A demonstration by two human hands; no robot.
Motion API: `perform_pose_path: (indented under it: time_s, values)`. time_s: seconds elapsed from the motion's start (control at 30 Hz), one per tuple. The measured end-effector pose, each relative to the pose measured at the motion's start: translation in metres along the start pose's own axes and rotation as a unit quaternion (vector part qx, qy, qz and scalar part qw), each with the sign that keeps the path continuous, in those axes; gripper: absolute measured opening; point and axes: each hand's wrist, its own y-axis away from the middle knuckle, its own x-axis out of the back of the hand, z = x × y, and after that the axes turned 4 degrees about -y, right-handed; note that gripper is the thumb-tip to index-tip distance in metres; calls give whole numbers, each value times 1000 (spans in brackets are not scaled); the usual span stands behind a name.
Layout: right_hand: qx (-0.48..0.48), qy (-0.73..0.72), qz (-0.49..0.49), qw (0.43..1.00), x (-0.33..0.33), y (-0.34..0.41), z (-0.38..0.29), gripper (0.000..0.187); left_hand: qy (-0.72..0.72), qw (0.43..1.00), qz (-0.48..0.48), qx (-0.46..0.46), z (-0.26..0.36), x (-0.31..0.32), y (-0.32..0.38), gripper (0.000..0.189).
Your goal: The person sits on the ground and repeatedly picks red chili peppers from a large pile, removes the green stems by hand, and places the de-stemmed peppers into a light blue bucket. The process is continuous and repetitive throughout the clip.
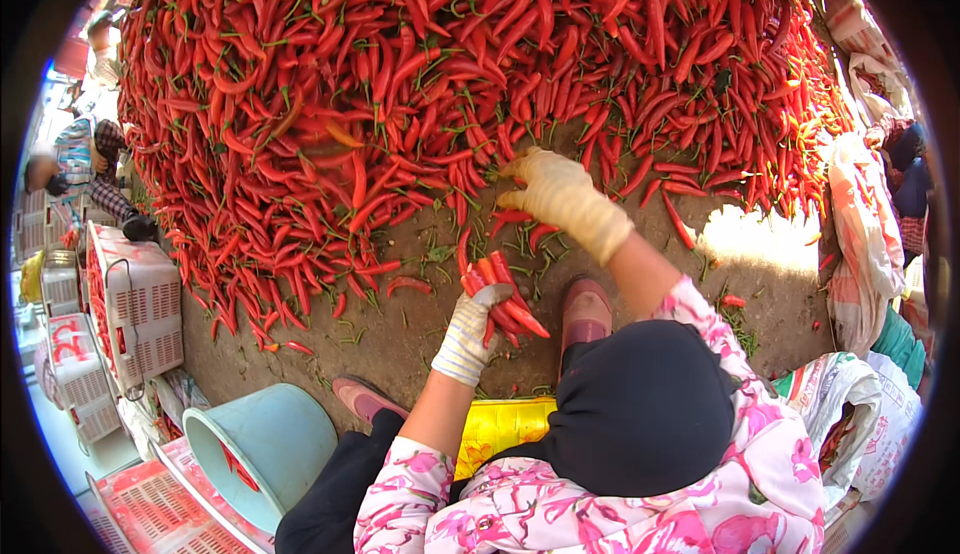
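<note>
My left hand [471, 329], in a striped white glove, is closed around a small bunch of red chili peppers [517, 314] in front of my knees. Farther forward and to the right, my right hand [551, 194], in a cream cloth glove, reaches to the near edge of a large heap of red chili peppers [420, 104]. Its fingers are apart; no pepper shows between them, though the fingertips lie close to peppers and green stems. Loose stems [442, 252] and a few peppers lie on the brown ground below the heap.
A pale blue bucket [289, 434] lies tipped at lower left, with peppers inside. Plastic crates [146, 306] stand along the left. Sacks [862, 216] line the right side. A person [82, 153] sits beyond the heap at left; another person [907, 171] is at far right.
</note>
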Motion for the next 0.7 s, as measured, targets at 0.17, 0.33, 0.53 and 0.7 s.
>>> perform_pose_path:
  time_s: [0.17, 0.33, 0.53, 0.7]
  values:
    - [-138, -20, 9, 990, -23, -85, 29, 43, -6, 1000, -9, -14, 12, 10, 2, 33]
    - [-118, -223, -61, 966, -72, -65, 45, 36, -8, 999, 19, -26, 25, 12, 0, 33]
    - [-206, -474, -134, 845, -50, 4, 36, 30, -143, 974, 109, -141, 39, 9, -11, 36]
    - [104, 42, -83, 990, -60, 21, -5, 33, 33, 997, 61, -46, 15, -6, -21, 34]
